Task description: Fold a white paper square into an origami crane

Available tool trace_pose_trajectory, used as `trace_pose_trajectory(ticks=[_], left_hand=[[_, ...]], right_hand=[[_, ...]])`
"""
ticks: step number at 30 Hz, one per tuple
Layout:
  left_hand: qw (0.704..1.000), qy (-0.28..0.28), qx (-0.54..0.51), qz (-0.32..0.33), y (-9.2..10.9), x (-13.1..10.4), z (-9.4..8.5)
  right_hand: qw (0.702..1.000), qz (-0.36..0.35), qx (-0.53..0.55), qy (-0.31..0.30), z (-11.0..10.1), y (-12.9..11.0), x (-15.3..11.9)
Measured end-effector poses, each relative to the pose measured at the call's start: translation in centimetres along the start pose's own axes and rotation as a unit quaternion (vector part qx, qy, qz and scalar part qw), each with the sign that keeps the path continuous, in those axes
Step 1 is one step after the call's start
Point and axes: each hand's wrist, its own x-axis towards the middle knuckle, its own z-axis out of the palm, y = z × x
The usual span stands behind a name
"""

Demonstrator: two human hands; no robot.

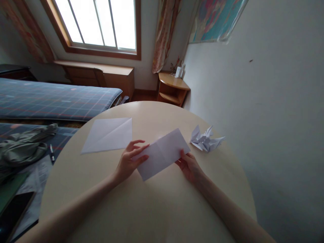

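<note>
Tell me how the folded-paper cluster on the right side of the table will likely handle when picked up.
The folded-paper cluster is probably light, as it looks like thin white paper. Its projecting points would likely bend under a firm pinch. It may come apart if it is several loose pieces; the view doesn't settle that.

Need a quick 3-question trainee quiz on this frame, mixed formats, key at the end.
1. True or false: only the left hand is on the rectangular paper.
2. Multiple choice: what lies on the table beyond and to the right of the right hand?
A) a pen
B) folded paper pieces
C) a phone
3. Fill in: the flat sheet lies to the ____ of the rectangular paper.

Key: 1. False, the right hand grips it too. 2. B. 3. left.
</note>
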Motion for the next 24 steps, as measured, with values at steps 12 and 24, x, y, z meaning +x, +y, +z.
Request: trace_pose_trajectory(ticks=[12, 24], left_hand=[[0.997, -0.063, -0.038, 0.006, 1.6, -0.6, 1.3], [0.975, -0.108, 0.159, 0.114, 2.8, -0.7, 1.4]], right_hand=[[1.0, -0.002, -0.008, -0.009, 0.3, 0.8, -0.2], [0.974, -0.002, -0.168, -0.151, 2.1, 1.4, -2.6]])
